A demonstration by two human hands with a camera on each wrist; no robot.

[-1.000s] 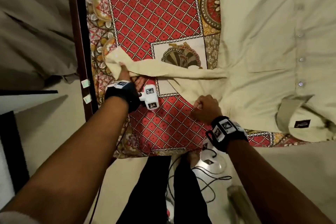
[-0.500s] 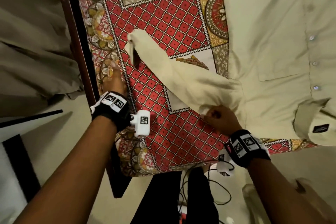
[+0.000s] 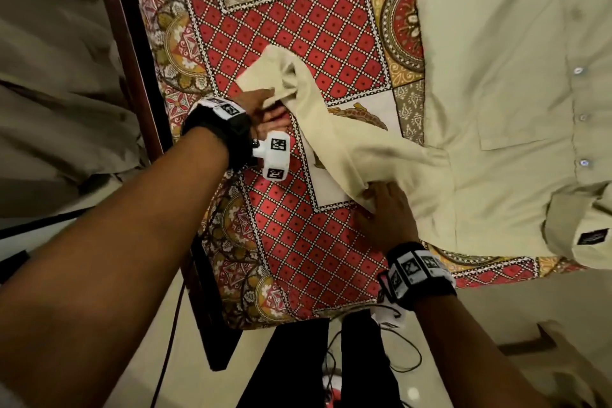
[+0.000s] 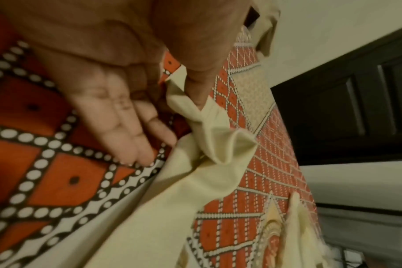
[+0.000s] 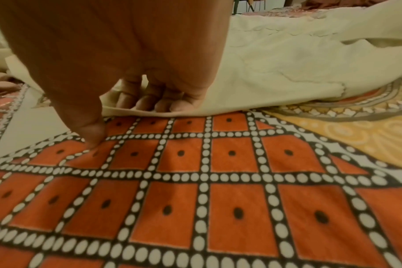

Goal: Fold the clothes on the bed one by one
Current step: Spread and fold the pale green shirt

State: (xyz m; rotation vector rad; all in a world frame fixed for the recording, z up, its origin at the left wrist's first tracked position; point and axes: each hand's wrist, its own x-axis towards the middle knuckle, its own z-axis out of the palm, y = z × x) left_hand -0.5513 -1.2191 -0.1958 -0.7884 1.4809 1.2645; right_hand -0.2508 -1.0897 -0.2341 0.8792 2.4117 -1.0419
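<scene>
A pale cream shirt [image 3: 496,93] is laid flat on a bedsheet [image 3: 298,26] printed with red diamonds outlined in white dots on black; the shirt body lies toward the far right of the sheet, its hem running along the sheet's near edge. One sleeve [image 3: 331,129] is stretched from the shirt body diagonally across the red pattern toward the sheet's left border. The cuff end [image 3: 265,73] is bunched and pinched by the left hand [image 3: 265,109] between thumb and forefinger, while its remaining fingers [image 4: 126,130] are extended straight and laid against the sheet. The base of the sleeve, just beside the shirt body, is met by the right hand [image 3: 387,212]: its fingers [image 5: 149,103] are curled under a folded edge of cloth, and the thumb is pressed on bare sheet beside it. A broad stretch of uncovered patterned sheet is left between the sleeve and the sheet's near edge. A dark wooden bed frame [image 3: 132,76] is seen along the sheet's left border, with drab draped fabric [image 3: 49,76] beyond it. The shirt cloth is smooth and thin, softly creased. Four buttons [image 3: 578,69] are counted on the placket, one chest pocket [image 3: 516,122] beside them, and one dark label [image 3: 592,237] at the collar. Two wrist bands with printed markers are worn.
</scene>
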